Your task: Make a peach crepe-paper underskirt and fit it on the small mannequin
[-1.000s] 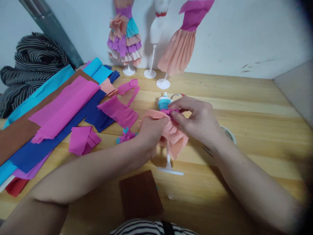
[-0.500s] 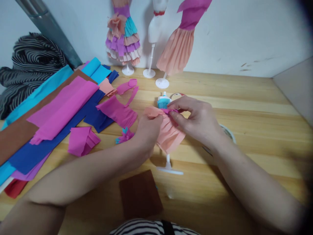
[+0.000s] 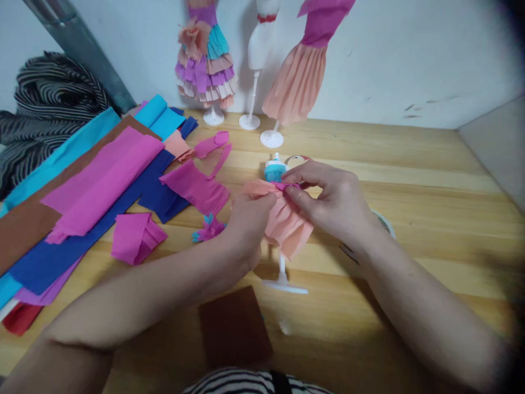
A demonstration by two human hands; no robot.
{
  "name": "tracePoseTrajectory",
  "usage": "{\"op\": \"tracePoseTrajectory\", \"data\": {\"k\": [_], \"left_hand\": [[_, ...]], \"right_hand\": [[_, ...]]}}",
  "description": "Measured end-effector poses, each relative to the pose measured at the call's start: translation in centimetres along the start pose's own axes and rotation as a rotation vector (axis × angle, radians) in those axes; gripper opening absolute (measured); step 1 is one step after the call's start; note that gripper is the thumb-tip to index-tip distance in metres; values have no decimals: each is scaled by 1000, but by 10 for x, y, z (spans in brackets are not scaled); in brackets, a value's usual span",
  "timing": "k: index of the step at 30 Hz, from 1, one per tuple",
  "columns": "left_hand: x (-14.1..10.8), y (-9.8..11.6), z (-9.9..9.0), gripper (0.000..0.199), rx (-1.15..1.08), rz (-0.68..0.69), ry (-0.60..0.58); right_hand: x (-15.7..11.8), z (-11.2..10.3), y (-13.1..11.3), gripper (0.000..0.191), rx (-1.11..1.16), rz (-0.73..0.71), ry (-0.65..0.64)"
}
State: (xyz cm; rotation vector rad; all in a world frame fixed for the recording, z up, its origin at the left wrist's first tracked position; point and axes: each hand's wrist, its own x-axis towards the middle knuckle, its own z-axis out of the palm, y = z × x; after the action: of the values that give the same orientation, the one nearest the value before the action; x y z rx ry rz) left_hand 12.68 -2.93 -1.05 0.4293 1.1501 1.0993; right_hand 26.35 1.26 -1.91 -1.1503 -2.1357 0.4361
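In front of me a small white mannequin on a stand (image 3: 282,282) wears a turquoise top (image 3: 274,172) and a pleated peach paper skirt (image 3: 288,227). My left hand (image 3: 253,221) is closed on the skirt's upper left edge, thumb pressed against the fingers. At the waist, my right hand (image 3: 328,194) pinches a narrow magenta paper strip (image 3: 282,186) between thumb and forefinger. Both hands hide part of the waist. Left of my left hand lies a magenta and turquoise paper flower (image 3: 209,227).
Coloured crepe paper sheets (image 3: 110,180) pile up at left, with magenta scraps (image 3: 197,186) beside them. A brown square (image 3: 235,328) lies near the front edge. Behind stand a ruffled-dress mannequin (image 3: 207,65), a bare mannequin (image 3: 262,46) and a peach-skirted mannequin (image 3: 297,82). A tape roll (image 3: 384,223) is partly behind my right wrist.
My left hand has shifted very slightly right along the skirt's top edge, and the skirt's hem has swung a little to the right. My right hand keeps its pinch.
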Motion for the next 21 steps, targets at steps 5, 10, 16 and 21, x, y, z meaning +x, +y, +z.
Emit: {"op": "tracePoseTrajectory", "data": {"k": [5,10,16,21], "left_hand": [[-12,7,-3,13,-70,-15,-75],[-4,3,2,11,-120,-35,-121],[4,1,0,11,-101,-172,-135],[8,1,-5,12,-94,-211,-212]], "right_hand": [[1,0,-3,13,-1,2,-11],[1,-1,-4,14,-12,-1,-24],[0,0,-3,14,-13,11,-31],[-1,0,-6,15,-19,14,-33]]}}
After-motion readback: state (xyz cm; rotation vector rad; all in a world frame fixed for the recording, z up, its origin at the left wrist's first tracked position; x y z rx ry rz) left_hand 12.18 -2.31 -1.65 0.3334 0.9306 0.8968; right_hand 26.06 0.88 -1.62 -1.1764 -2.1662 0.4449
